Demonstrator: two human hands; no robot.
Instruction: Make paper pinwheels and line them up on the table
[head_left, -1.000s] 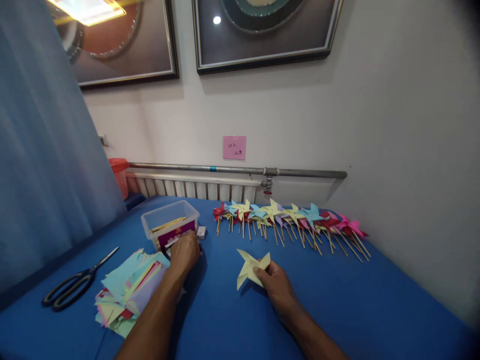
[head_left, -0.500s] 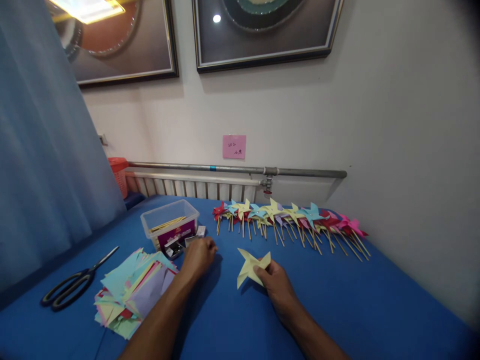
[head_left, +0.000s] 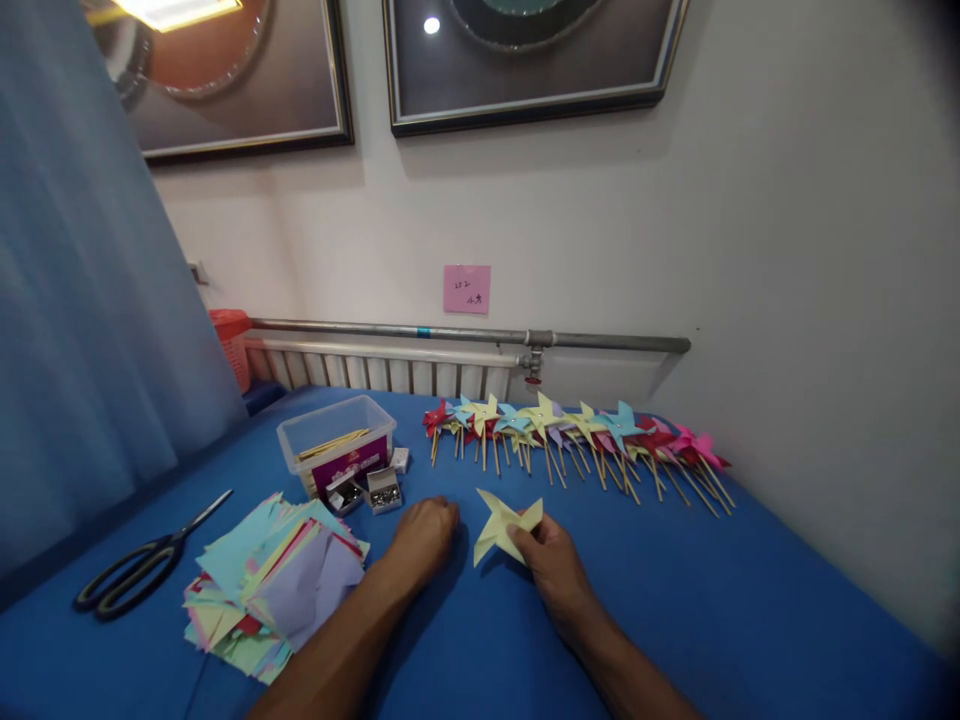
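My right hand (head_left: 559, 568) pinches a pale yellow paper pinwheel (head_left: 496, 530) between thumb and fingers, holding it just above the blue table. To its left, my left hand (head_left: 424, 538) has its fingers curled down and closed. Whatever they may hold is hidden behind the knuckles. Beyond that hand lies a small open box (head_left: 384, 493) of shiny metal pins, with a second open small box (head_left: 345, 495) of dark contents beside it. A pile of coloured paper squares (head_left: 300, 585) sits left of my left forearm.
Finished pinwheels on sticks (head_left: 585, 428) lie in a row along the back. A clear plastic tub (head_left: 381, 425) holds wooden sticks (head_left: 334, 443), with a small white box (head_left: 400, 460) beside it. Black-handled scissors (head_left: 154, 560) lie at left. A wall and pipe (head_left: 615, 342) border the table (head_left: 675, 620).
My left hand has moved right and slightly nearer, away from the small open boxes and towards the pinwheel, uncovering the pins. My right hand still holds the pinwheel in nearly the same place.
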